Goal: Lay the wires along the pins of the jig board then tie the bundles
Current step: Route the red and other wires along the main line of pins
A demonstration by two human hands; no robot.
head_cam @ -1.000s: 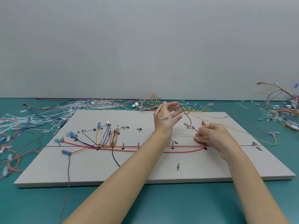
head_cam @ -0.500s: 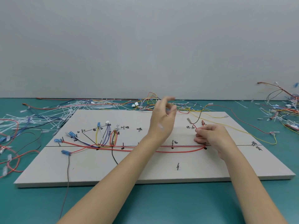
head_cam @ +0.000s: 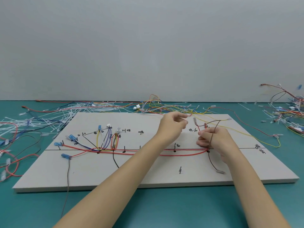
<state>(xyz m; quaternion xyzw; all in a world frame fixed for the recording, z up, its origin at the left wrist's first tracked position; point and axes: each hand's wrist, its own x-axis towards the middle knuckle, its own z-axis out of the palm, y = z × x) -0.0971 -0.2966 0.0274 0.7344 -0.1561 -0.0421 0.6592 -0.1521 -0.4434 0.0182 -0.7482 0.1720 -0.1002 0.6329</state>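
Note:
The grey jig board [head_cam: 148, 175] lies flat, with red wires [head_cam: 148, 151] running along its line of pins and coloured loops [head_cam: 105, 140] at the left. My right hand [head_cam: 215, 139] pinches thin red wires by a pin near the board's right middle. A brown wire [head_cam: 211, 142] drapes over that hand, and its terminal end [head_cam: 220, 171] rests on the board. My left hand [head_cam: 172, 127] hovers above the board's far middle. Its fingers are loosely curled, thumb and index finger apart, with nothing plainly between them.
Loose wires and white cable ties [head_cam: 54, 116] are heaped on the teal table behind and left of the board. More wires [head_cam: 292, 112] are piled at the right. A yellow wire [head_cam: 256, 137] crosses the board's right corner. A grey wall stands behind.
My left hand has let the dark wire go and dropped slightly, closing its spread fingers. The wire now hangs over my right hand with its end on the board. The right hand stays put.

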